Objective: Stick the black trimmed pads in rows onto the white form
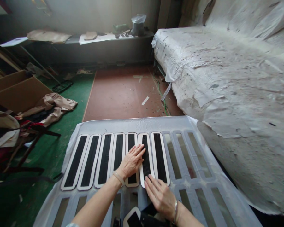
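My left hand (132, 160) lies with its fingers stretched out, the fingertips on the upper part of a long black strip with a white rounded border (145, 157). At the near end of that same strip, my right hand (160, 196) rests its straight fingers on the border. Several similar bordered strips (106, 159) lie side by side to the left, and one more bordered strip (160, 157) is just to the right. Under them is a pale sheet (132, 123) with rounded outlines around slot-like openings. Below my right hand, another bordered piece (132, 219) and dark items are partly hidden.
A large surface draped in stained white sheeting (217, 72) stands on the right. Ahead is a brown floor board (115, 91). A chair (30, 148), crumpled cloth (59, 104) and cardboard (26, 91) are at the left. A long bench (97, 52) with papers and a bag runs along the back.
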Available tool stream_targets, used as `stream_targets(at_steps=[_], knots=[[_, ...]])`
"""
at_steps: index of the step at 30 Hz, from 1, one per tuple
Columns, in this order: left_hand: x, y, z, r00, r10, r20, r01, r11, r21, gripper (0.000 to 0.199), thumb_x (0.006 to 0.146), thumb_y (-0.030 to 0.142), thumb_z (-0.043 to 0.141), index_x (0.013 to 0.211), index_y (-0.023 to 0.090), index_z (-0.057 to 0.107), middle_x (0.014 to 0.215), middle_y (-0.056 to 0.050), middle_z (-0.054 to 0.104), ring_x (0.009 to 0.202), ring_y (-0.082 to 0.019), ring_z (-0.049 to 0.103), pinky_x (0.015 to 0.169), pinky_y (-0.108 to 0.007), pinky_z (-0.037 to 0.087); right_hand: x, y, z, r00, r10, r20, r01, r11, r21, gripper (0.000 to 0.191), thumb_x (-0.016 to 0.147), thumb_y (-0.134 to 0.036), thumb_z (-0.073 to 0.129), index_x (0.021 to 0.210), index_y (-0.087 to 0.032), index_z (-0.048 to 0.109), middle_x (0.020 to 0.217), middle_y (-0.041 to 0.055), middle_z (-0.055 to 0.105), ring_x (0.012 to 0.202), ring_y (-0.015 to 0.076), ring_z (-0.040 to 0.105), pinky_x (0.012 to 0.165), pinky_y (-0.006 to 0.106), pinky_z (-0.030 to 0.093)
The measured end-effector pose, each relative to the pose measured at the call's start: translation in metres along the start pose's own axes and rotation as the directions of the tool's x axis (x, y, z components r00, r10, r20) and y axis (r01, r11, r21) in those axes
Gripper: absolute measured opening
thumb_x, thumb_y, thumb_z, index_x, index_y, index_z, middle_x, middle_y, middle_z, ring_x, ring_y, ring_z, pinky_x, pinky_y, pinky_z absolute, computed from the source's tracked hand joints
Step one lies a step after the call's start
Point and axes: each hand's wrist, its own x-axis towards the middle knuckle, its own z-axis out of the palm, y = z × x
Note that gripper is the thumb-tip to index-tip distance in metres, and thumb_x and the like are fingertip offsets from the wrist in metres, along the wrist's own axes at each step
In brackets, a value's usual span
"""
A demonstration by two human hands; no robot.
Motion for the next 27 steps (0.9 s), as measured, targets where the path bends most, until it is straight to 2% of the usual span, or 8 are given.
stream_targets(at_steps=[5,9,11,13,15,16,22,27], knots=[[-0.001,-0.002,0.008,1.000,0.007,0.017,-0.008,0.998,0.058,0.054,0.094,0.022,0.045,0.145,0.025,0.026,0.155,-0.005,0.025,0.142,-0.019,0.018,0.115,-0.045,0.026,0.006,0.005,-0.003,0.998,-0.069,0.000,0.069,0.996,0.052,0.039,0.088,-0.006,0.029,0.110,-0.004,0.061,0.109,0.0159,0.068,0.105,0.0282,0.062,0.071,0.037,0.053],[0.002,-0.002,0.008,0.999,-0.004,0.041,0.001,0.997,0.082,0.059,0.093,0.023,0.049,0.146,0.026,0.023,0.155,-0.005,0.023,0.142,-0.020,0.016,0.115,-0.044,0.024,0.004,0.007,-0.006,0.962,0.255,0.097,-0.271,0.934,0.234,0.023,0.091,-0.018,0.044,0.106,-0.017,0.061,0.103,0.0064,0.069,0.097,0.0234,0.063,0.073,0.034,0.053],[0.002,-0.001,0.004,0.997,-0.005,0.078,0.001,0.998,0.057,0.068,0.090,0.032,0.057,0.147,0.027,0.021,0.156,-0.006,0.020,0.143,-0.022,0.015,0.115,-0.046,0.024,0.000,0.015,-0.008,0.809,0.564,0.167,-0.587,0.757,0.286,0.027,0.089,-0.026,0.050,0.115,-0.018,0.056,0.104,0.0074,0.067,0.098,0.0225,0.061,0.081,0.034,0.052],[0.000,0.000,-0.003,0.992,-0.009,0.126,0.007,1.000,0.015,0.088,0.079,0.048,0.068,0.148,0.027,0.018,0.157,-0.009,0.015,0.143,-0.026,0.012,0.115,-0.048,0.023,-0.003,0.028,-0.006,0.547,0.815,0.192,-0.827,0.491,0.273,0.031,0.086,-0.029,0.055,0.115,-0.018,0.054,0.102,0.0093,0.066,0.097,0.0234,0.062,0.084,0.036,0.051],[-0.006,0.002,-0.008,0.985,-0.043,0.166,0.045,0.999,-0.013,0.110,0.064,0.059,0.076,0.149,0.026,0.015,0.157,-0.012,0.008,0.143,-0.031,0.008,0.115,-0.051,0.021,-0.004,0.041,-0.001,0.332,0.923,0.194,-0.927,0.281,0.247,0.027,0.080,-0.033,0.059,0.103,-0.019,0.055,0.094,0.0087,0.065,0.088,0.0254,0.063,0.076,0.037,0.052],[-0.011,0.004,-0.009,0.980,-0.068,0.186,0.073,0.997,-0.018,0.118,0.058,0.061,0.079,0.149,0.025,0.013,0.157,-0.013,0.004,0.143,-0.033,0.006,0.114,-0.052,0.020,-0.004,0.045,0.002,0.278,0.942,0.187,-0.942,0.230,0.242,0.024,0.077,-0.035,0.060,0.096,-0.020,0.054,0.090,0.0081,0.063,0.083,0.0262,0.063,0.071,0.038,0.052],[-0.043,0.022,0.000,0.939,-0.145,0.312,0.157,0.987,-0.016,0.136,0.044,0.067,0.081,0.150,0.027,0.004,0.155,-0.015,-0.007,0.142,-0.038,0.000,0.113,-0.058,0.016,0.005,0.050,0.015,0.152,0.984,0.088,-0.950,0.121,0.289,0.019,0.074,-0.036,0.054,0.086,-0.024,0.045,0.088,0.0120,0.061,0.086,0.0305,0.062,0.070,0.041,0.047],[-0.047,0.032,0.010,0.946,-0.200,0.257,0.209,0.978,-0.006,0.136,0.045,0.058,0.086,0.149,0.030,0.003,0.155,-0.013,-0.008,0.141,-0.039,0.001,0.113,-0.059,0.018,0.005,0.061,0.013,0.187,0.970,0.156,-0.912,0.113,0.393,0.019,0.075,-0.039,0.051,0.067,-0.027,0.039,0.063,0.0016,0.058,0.061,0.0223,0.057,0.060,0.034,0.043]])
